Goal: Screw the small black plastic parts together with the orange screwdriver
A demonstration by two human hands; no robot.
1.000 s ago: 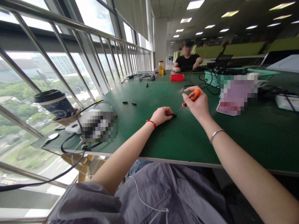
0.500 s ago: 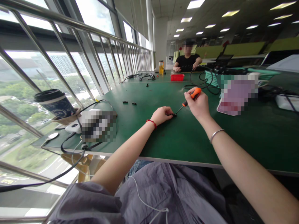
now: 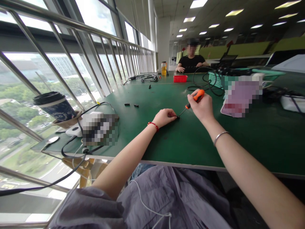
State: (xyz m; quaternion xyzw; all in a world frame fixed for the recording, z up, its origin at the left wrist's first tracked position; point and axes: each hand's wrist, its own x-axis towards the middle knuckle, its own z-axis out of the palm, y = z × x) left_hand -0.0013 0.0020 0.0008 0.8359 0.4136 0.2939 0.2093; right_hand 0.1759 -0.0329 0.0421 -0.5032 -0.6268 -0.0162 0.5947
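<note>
My left hand rests on the green table, its fingers pinched on a small black part that is mostly hidden by them. My right hand is wrapped round the orange handle of a screwdriver. The screwdriver slants down to the left and its thin tip meets the small black part. Two more small black parts lie on the table further back to the left.
A lidded paper cup and white devices with black cables sit at the left table edge by the window railing. A red tray, tangled cables and a pink blurred object lie beyond. Another person sits at the far end.
My right hand has closed tighter round the screwdriver handle and shifted slightly. My left hand has stayed on the small black part.
</note>
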